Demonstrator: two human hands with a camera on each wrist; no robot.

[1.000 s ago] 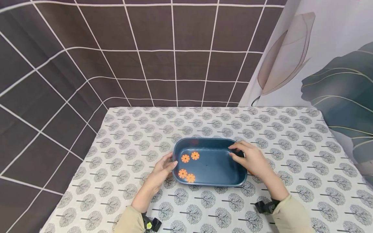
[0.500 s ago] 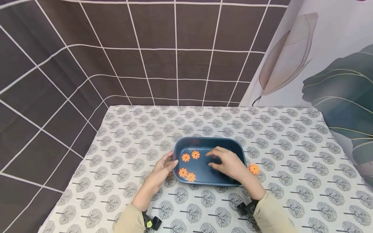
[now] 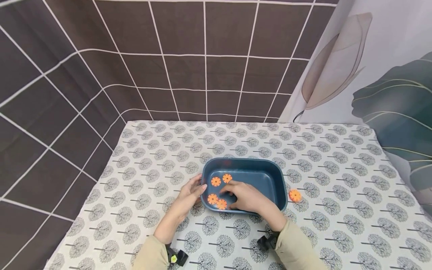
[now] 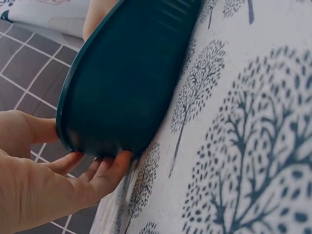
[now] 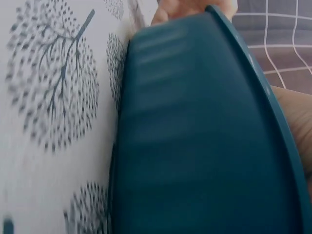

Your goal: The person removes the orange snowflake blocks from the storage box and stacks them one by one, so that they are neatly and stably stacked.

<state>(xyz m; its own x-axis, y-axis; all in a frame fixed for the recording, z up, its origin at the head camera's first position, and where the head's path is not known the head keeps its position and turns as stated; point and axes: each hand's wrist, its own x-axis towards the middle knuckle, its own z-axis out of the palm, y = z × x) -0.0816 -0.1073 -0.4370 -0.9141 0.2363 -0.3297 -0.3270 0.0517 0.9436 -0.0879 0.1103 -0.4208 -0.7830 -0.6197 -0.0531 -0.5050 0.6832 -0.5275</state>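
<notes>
A dark blue plastic tub (image 3: 266,183) rests on the cloth-covered table. My left hand (image 3: 188,194) holds its left end; in the left wrist view the thumb lies at the rim and the fingers (image 4: 114,170) are against the outer wall. Inside, toward the left, lie several orange notched discs, two at the back (image 3: 216,182) and two overlapping at the front (image 3: 221,204). My right hand (image 3: 248,197) reaches over the front wall into the tub, its bent thumb and fingers apart, close to these discs. In the right wrist view the tub's outer wall (image 5: 185,126) hides most of this hand.
Another orange disc (image 3: 295,195) lies on the tree-print tablecloth (image 3: 337,225), just right of the tub. A dark curtain with white grid lines (image 3: 222,75) hangs behind the table, and a pale leaf-print curtain (image 3: 330,67) hangs at the right.
My right hand has moved left from the tub's right rim to near the discs inside. The disc outside the tub, mostly covered before, now shows fully. The left hand has stayed put.
</notes>
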